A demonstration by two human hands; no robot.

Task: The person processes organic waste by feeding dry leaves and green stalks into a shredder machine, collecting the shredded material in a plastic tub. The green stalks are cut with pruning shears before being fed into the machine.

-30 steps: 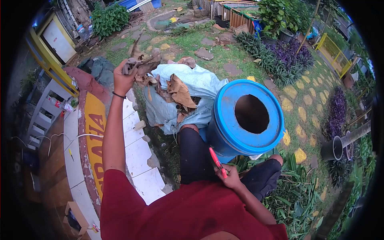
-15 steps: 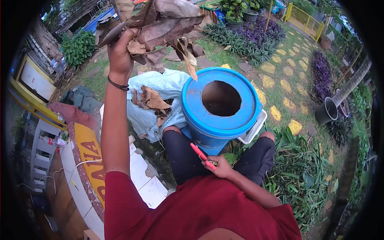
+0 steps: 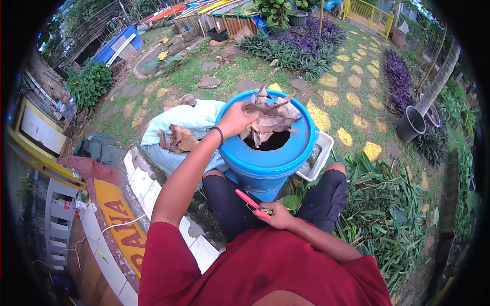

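Over at twelve o'clock, I see the left hand (image 3: 238,119), fingers curled tightly round dry leaves (image 3: 275,121), above the hole (image 3: 278,141) in the lidded blue bucket (image 3: 236,158), while at the bucket's six o'clock the right hand (image 3: 279,215) closes round a pink-handled tool (image 3: 247,198), and a pale sack (image 3: 155,130) slumps beside the bucket at nine.

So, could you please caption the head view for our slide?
Left hand holds dry leaves over a blue bin; right hand holds red-handled pruners.
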